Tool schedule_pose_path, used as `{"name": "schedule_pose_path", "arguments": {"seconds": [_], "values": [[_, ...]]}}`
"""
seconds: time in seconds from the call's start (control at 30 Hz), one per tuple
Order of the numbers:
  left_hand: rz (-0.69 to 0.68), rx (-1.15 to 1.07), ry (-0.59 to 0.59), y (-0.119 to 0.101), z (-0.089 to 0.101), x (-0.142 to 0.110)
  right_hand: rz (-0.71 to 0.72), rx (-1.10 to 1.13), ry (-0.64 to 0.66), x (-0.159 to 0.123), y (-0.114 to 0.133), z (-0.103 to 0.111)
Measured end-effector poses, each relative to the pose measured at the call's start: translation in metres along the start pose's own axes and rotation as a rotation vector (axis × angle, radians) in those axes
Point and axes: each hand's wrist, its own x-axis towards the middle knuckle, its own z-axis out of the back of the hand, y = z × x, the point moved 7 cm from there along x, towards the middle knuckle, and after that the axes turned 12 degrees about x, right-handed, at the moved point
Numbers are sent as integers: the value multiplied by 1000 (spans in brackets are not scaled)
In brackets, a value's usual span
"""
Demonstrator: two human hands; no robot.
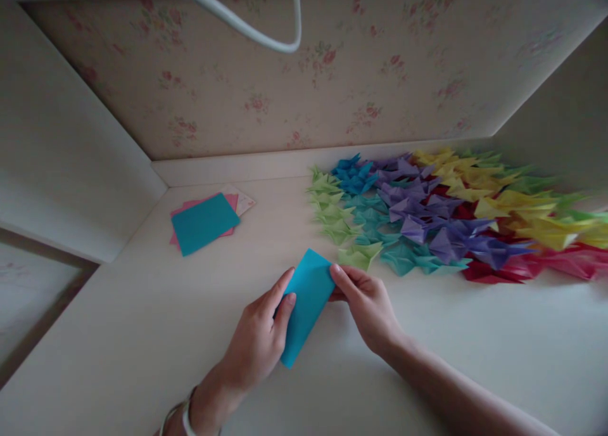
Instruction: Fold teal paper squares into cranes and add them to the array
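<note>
A bright blue sheet of folded paper point(308, 303), a narrow rectangle, is held tilted above the white table between both hands. My left hand point(261, 331) grips its left long side, with the thumb lying on the front face. At the upper right corner my right hand point(363, 300) pinches the paper between thumb and fingers. Behind the right hand stand rows of folded paper cranes, the nearest a pale green one point(360, 255) beside teal ones point(403, 258).
At the left lies a small stack of paper, a blue sheet point(205, 224) over pink ones point(232, 201). Purple point(449, 239), yellow point(517, 205) and red cranes point(503, 268) fill the right back. A white cable point(247, 27) hangs overhead before the flowered wall point(304, 100).
</note>
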Motion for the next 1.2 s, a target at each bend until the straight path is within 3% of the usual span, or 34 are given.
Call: {"name": "schedule_pose_path", "arguments": {"seconds": [0.17,0.3,0.4,0.7,1.07,1.2], "values": [[-44,79,-102,-4,-2,4,-3,43,56,0,2,-6],[-173,129,-153,-22,-3,12,60,119,-28,6,8,-3],[-197,155,-189,-31,-2,18,106,146,-78,12,13,-3],[-172,166,-186,-21,-14,13,243,33,-174,15,15,7],[-251,242,-225,-22,-9,5,153,-10,-45,8,5,-8],[-270,224,-208,-23,-11,2,46,37,19,6,-1,-13]]}}
